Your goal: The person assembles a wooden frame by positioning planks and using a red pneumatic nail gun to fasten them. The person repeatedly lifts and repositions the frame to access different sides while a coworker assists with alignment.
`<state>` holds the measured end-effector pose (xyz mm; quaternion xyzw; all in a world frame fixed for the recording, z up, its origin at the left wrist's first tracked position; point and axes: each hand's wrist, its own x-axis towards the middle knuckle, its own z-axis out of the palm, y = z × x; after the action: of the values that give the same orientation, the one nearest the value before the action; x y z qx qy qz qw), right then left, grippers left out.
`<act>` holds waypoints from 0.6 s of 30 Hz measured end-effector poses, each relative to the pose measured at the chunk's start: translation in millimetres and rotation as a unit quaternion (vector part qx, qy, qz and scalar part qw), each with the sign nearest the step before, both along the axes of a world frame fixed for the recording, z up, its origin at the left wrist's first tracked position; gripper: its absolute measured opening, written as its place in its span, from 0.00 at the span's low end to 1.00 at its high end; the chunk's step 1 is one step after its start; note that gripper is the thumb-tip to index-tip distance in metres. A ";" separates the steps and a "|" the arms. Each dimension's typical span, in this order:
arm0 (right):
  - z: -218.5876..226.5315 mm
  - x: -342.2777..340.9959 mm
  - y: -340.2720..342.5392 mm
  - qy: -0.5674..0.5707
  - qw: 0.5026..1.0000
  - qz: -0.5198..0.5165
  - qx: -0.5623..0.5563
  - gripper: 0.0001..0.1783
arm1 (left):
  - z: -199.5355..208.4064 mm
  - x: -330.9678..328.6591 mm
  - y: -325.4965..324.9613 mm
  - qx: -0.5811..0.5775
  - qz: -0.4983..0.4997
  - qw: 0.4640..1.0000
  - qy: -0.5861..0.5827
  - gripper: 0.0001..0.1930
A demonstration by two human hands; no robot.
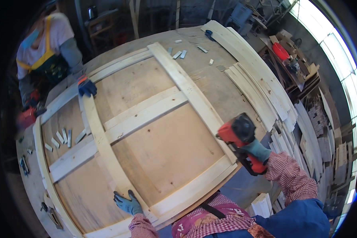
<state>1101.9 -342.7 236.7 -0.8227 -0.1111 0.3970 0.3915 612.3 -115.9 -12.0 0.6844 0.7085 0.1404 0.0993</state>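
My right hand, in a grey-blue glove, is wrapped round the handle of a red and black nail gun. The gun's nose is at the right end of the frame's long pale board, near the front right corner; whether it touches the wood, I cannot tell. On the near end of the middle board lies my left hand, gloved, its fingers spread. These boards belong to a large wooden frame with crosspieces, lying over plywood panels.
Across the table a co-worker holds another red nail gun and rests a gloved hand on the middle board's far end. Several nail strips lie on the panel. Loose planks are stacked at right; a red basin stands beyond.
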 end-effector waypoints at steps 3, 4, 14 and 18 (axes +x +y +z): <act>-4.9 63.1 -79.7 -0.033 0.997 -0.069 -0.032 0.20 | -4.4 -19.4 7.3 -0.041 -0.072 0.991 -0.105 0.41; -13.4 86.0 -97.2 -0.030 0.994 -0.087 -0.054 0.22 | -4.5 -31.4 5.1 -0.050 -0.089 0.987 -0.127 0.41; -106.8 263.0 -120.9 0.168 0.984 -0.002 0.052 0.25 | 116.8 119.3 -212.8 -0.223 -0.051 0.967 -0.109 0.41; -142.7 320.5 -113.6 0.171 0.977 -0.027 0.122 0.26 | 153.6 207.4 -248.3 -0.204 -0.170 0.956 -0.120 0.36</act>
<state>1422.4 -456.3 94.0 -0.6914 -0.0680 0.5041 0.5131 819.7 -364.2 141.6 0.7383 0.5779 0.0543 0.3436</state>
